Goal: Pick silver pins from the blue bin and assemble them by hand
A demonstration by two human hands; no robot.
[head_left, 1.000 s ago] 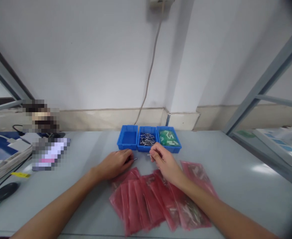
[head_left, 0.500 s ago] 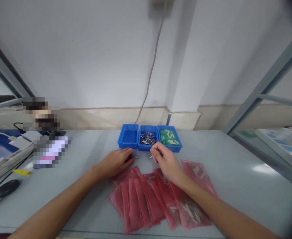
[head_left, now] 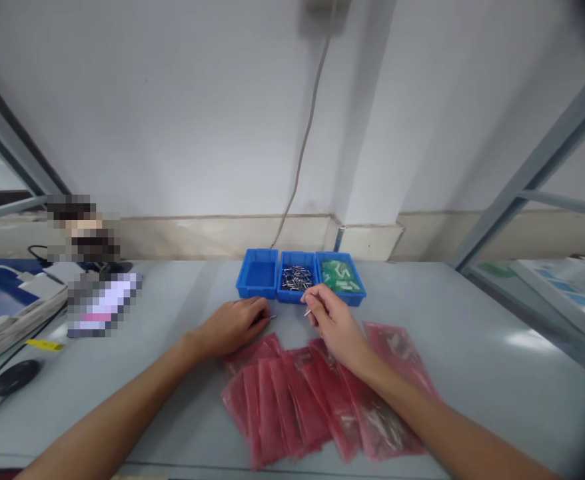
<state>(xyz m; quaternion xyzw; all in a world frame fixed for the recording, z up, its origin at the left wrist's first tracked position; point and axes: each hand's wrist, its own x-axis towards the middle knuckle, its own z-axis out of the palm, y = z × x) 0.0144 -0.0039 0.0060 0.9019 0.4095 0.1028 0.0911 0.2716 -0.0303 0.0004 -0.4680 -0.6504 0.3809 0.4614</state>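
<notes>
My left hand (head_left: 237,325) rests on the table left of the bins, fingers curled, with a small metal pin (head_left: 272,317) poking out at its fingertips. My right hand (head_left: 328,320) pinches another small metal pin (head_left: 307,313) between thumb and forefinger, just in front of the middle bin. That blue bin (head_left: 297,298) holds a heap of shiny metal pins (head_left: 297,277). Below my hands lie several overlapping pink plastic bags (head_left: 292,407); some at the right have small parts inside. My right forearm passes over them.
A blue bin with a bare floor (head_left: 257,293) stands at the left of the row. The right blue bin (head_left: 348,298) holds green bags of white pieces (head_left: 340,275). At left are a phone (head_left: 105,307), a power strip (head_left: 20,323) and a black round object (head_left: 15,378).
My right hand has shifted very slightly to the right, and the pin in it sits at a slightly different angle. The left hand stays in place.
</notes>
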